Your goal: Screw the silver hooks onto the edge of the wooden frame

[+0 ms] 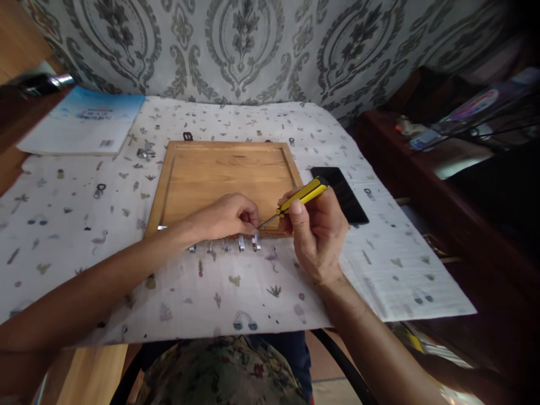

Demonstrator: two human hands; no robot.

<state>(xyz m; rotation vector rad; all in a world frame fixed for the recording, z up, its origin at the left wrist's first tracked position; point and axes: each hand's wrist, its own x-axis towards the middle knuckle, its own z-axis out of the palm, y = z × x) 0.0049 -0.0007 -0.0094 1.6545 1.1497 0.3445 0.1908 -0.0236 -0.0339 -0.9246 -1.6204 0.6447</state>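
Observation:
My right hand (317, 230) is wrapped round a screwdriver (306, 196) with a yellow and black handle. Its thin shaft slants down to the left and ends at the near edge of a framed wooden board (228, 174). Over that same edge my left hand (232, 216) is closed, fingertips pinched together beside the screwdriver's tip. Whatever small piece the left fingers hold is hidden. Several metal hooks (241, 243) hang in a row from the board's near edge, just below the left hand.
A patterned cloth (236, 298) covers the table. A black phone or tablet (342, 194) lies right of the board, and a blue and white book (84, 121) at the back left. Small metal pieces (147, 150) lie left of the board. A plastic bottle (468, 109) rests at the right.

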